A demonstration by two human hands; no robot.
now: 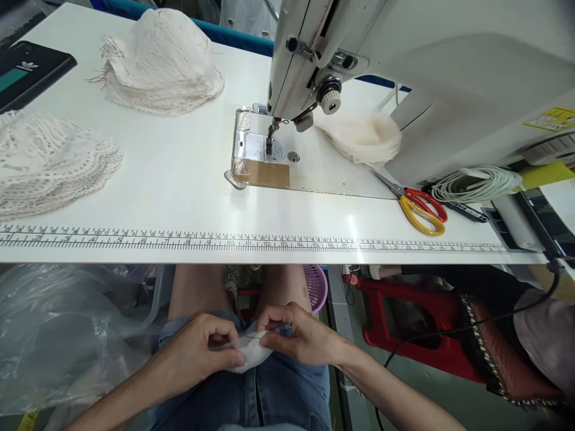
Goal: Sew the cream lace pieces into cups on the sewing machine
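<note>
Over my lap, below the table's front edge, a small piece of white fabric stretches between my hands. My left hand pinches its left side between thumb and fingers. At the right edge my right hand grips it the same way. Part of the fabric is hidden behind my fingers. Above and beyond them stands the sewing machine, its needle and presser foot over the metal plate. A round stack of thin cream fabric lies on the machine bed.
Stacks of white lace pieces and eyelet fabric sit on the left of the table. Scissors and coiled cord lie at right. A ruler strip runs along the front edge. Beside me are plastic bags and a red stool.
</note>
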